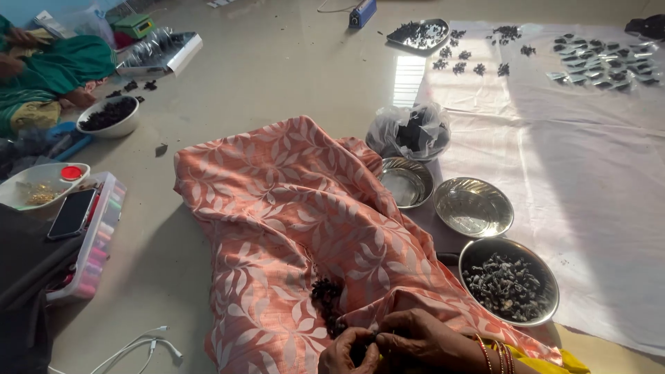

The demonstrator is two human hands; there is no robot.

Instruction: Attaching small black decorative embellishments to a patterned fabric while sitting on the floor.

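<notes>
Both hands [388,343] pinch dark beads (bottom edge) on cloth [291,228].

The peach cloth [291,228] with its pale leaf print looks like soft, matt woven fabric, creased over the lap. Three round bowls [474,206] are shiny polished metal, and the bag [409,130] behind them is thin, crinkled, glossy clear plastic. The floor [277,76] is smooth and faintly glossy, the white sheet [589,173] matt cloth, and the phone [71,213] glossy black.
</notes>
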